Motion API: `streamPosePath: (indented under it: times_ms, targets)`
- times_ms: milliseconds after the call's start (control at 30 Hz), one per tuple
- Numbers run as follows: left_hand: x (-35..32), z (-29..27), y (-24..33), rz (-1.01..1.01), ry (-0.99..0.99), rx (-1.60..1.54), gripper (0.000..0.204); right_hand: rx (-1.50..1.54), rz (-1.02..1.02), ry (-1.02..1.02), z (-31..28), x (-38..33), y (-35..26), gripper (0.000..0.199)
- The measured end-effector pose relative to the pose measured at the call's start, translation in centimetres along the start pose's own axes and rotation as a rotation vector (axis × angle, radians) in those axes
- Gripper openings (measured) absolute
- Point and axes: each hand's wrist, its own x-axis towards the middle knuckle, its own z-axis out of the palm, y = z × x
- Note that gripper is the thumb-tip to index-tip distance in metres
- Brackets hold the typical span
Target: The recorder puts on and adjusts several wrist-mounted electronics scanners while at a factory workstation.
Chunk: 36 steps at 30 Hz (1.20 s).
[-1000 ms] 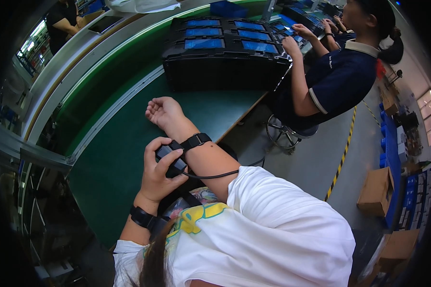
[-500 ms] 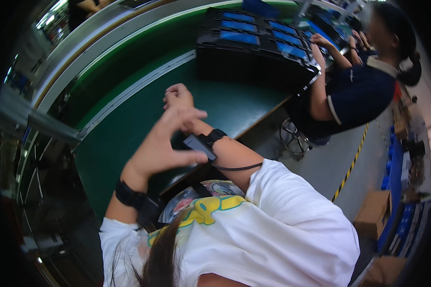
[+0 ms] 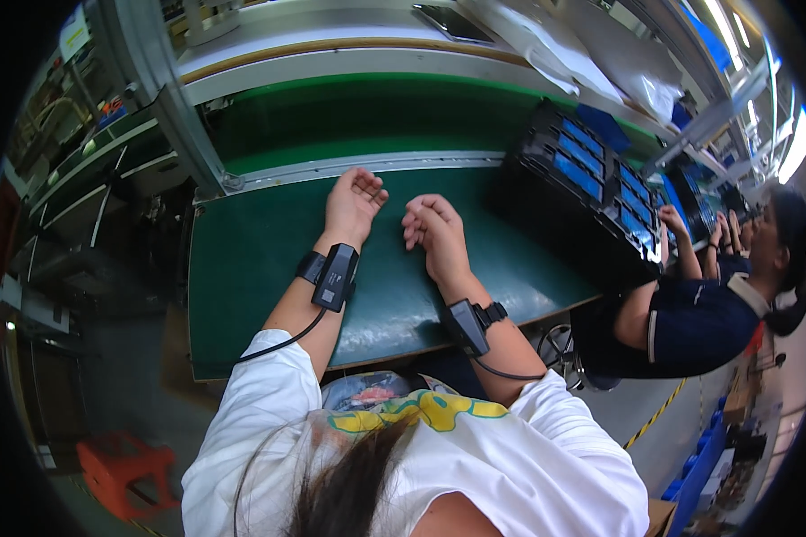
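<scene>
Over the green work table (image 3: 242, 295), my left hand (image 3: 354, 208) is raised with its palm turned inward and its fingers loosely curled. Nothing is in it. My right hand (image 3: 437, 234) hovers a short way to its right, also empty, its fingers bent and relaxed. The two hands do not touch. Each forearm carries a strapped-on black box with a cable, one on the left wrist (image 3: 336, 276) and one on the right wrist (image 3: 468, 326). Nearest my right hand is a large black crate (image 3: 546, 224) with blue pieces in its top compartments.
A metal rail (image 3: 304, 170) runs along the table's back, below a shelf with a dark flat tablet-like device (image 3: 452, 23) and white plastic sheeting (image 3: 555, 54). A metal post (image 3: 184, 134) stands at left. A co-worker (image 3: 698, 322) sits beyond the crate. An orange stool (image 3: 127, 473) is at lower left.
My hands have come apart; half a second ago the spread left hand was over the right hand and wrist. The view has swung, so the crate now appears farther right and lower.
</scene>
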Motion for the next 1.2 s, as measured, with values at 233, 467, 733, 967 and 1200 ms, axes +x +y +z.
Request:
streamPosePath:
  times_ms: [233,467,733,967,1200]
  targets:
    - [0.0,-0.5,0.3,-0.143,-0.091,0.017,0.016,-0.105,0.451,-0.659,2.5,-1.2,0.2,0.016]
    - [1.8,-0.2,-0.3,-0.256,-0.197,0.086,0.015,0.333,0.959,-0.873,0.2,4.1,1.2,0.042]
    - [0.7,0.5,0.7,-0.175,-0.133,0.247,0.019,0.142,0.745,-0.93,1.2,3.2,1.4,0.034]
    - [-0.2,1.6,1.3,-0.136,-0.085,0.312,0.013,0.155,0.661,-0.987,1.9,2.9,1.0,0.024]
    - [-1.1,3.4,-0.2,-0.127,-0.048,0.382,0.017,0.413,0.488,-0.984,0.9,1.2,-1.9,0.022]
